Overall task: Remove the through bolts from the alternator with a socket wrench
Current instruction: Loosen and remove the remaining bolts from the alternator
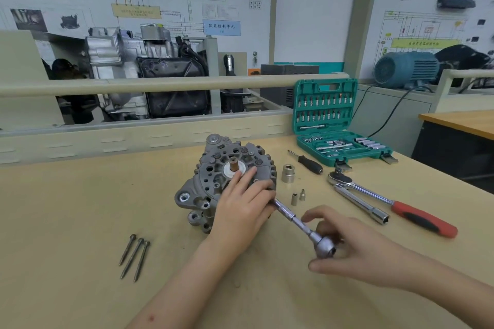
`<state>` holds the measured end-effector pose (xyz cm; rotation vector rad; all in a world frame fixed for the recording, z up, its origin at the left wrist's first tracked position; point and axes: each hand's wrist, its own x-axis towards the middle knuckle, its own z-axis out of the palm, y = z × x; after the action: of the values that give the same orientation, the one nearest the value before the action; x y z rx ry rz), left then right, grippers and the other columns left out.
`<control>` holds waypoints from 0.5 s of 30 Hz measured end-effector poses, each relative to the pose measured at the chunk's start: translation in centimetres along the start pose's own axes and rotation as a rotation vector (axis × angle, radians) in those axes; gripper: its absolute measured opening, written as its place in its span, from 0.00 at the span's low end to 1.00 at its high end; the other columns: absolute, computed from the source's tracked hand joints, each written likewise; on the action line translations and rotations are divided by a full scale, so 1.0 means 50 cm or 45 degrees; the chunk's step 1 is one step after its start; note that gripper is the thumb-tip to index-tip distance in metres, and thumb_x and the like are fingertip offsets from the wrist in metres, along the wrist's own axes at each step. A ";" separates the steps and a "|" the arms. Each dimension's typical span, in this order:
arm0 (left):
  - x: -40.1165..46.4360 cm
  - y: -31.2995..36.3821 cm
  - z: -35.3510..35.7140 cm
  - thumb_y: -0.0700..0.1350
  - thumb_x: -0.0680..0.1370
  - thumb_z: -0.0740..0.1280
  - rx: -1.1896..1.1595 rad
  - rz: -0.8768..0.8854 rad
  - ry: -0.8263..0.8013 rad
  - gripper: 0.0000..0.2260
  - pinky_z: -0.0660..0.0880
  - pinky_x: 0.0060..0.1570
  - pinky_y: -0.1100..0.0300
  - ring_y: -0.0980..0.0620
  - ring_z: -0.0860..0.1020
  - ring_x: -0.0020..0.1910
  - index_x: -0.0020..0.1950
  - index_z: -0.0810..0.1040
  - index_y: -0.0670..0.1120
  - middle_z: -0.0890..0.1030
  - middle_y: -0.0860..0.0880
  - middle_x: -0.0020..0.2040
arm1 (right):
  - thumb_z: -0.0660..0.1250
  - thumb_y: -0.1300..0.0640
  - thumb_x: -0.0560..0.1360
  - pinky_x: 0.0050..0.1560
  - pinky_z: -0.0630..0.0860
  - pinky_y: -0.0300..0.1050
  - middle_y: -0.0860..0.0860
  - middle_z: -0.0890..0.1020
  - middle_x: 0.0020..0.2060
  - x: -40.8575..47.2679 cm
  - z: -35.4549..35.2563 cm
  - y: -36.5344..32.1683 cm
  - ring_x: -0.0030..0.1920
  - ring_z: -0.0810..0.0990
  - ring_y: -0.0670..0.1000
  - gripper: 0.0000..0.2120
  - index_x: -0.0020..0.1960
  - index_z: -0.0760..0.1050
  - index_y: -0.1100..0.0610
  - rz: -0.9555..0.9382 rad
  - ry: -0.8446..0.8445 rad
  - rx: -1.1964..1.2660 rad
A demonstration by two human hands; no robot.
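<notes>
Alternator (226,181) sits on the tan bench (80,208), rear end plate facing up, copper-coloured shaft stub at its centre. Well to the left of the left hand's fingers, 3 long through bolts (134,256) lie side by side on the bench, heads away from the person, touching or nearly touching one another. Left hand (242,205) rests flat on the alternator's top face, fingers straight and slightly spread, fingertips just short of the shaft stub; it presses on the housing rather than gripping it. From under the left hand's outer fingers a chrome extension bar runs down and right to the head of the socket wrench (304,230); the socket end is hidden beneath those fingers, so its seat on a bolt cannot be told. Right hand (350,246) holds the wrench head, thumb and fingers curled round it, index finger raised above the bar. Beyond the right hand's fingers: a large socket (288,173) standing upright, 2 small sockets (298,196) nearer, a black-handled driver (307,161). Further right of them, a larger ratchet (395,204) with red and black grip, with a chrome tube spanner (359,203) just beside it. Behind these, an open green socket set case (334,125), lid upright.
</notes>
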<state>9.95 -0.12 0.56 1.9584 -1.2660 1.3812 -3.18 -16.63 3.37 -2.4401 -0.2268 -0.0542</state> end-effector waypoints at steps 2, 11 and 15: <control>-0.002 -0.001 0.000 0.45 0.70 0.69 -0.032 -0.050 0.010 0.07 0.71 0.52 0.39 0.40 0.79 0.52 0.39 0.81 0.41 0.83 0.47 0.43 | 0.68 0.39 0.64 0.37 0.71 0.30 0.39 0.77 0.37 0.010 -0.022 -0.012 0.35 0.74 0.38 0.15 0.47 0.69 0.42 -0.013 0.240 0.025; 0.007 0.008 0.006 0.44 0.64 0.77 -0.217 -0.350 -0.055 0.10 0.71 0.56 0.48 0.44 0.79 0.53 0.36 0.79 0.40 0.83 0.47 0.41 | 0.60 0.50 0.76 0.39 0.69 0.39 0.47 0.75 0.40 0.110 -0.131 -0.134 0.40 0.73 0.48 0.07 0.43 0.63 0.48 -0.315 0.123 -0.794; 0.010 0.008 0.003 0.44 0.64 0.76 -0.241 -0.378 -0.093 0.10 0.72 0.55 0.50 0.45 0.79 0.53 0.39 0.80 0.40 0.82 0.47 0.42 | 0.58 0.50 0.77 0.38 0.63 0.41 0.44 0.67 0.35 0.123 -0.134 -0.163 0.38 0.68 0.49 0.08 0.44 0.60 0.50 -0.383 0.042 -1.012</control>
<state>9.71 -0.64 0.88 1.9834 -1.0427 1.0169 1.54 -13.84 14.25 -3.1604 -0.6593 -0.3803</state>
